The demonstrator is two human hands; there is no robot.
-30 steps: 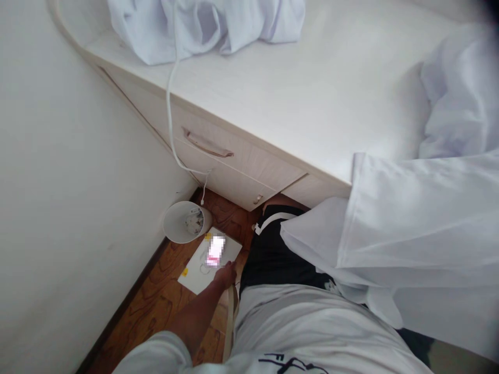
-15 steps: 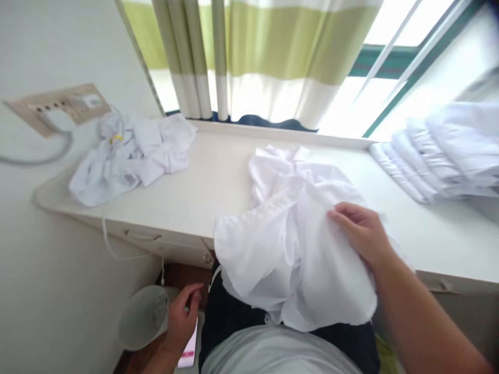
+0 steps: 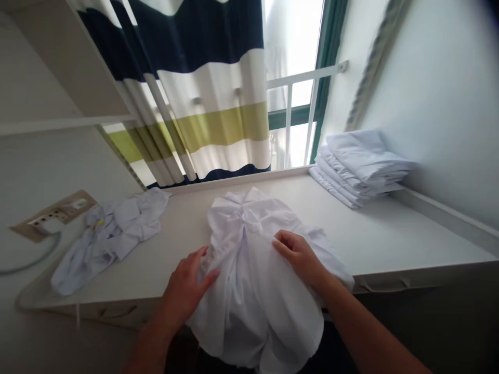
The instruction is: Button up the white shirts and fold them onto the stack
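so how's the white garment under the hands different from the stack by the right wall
The garment under the left hand and right hand is rumpled and spread loose; the stack is neatly folded. The garment hangs over the front edge of the counter; the stack sits wholly on it, at the back near the window. The garment is a single piece; the stack has several layers. Both are white cloth.
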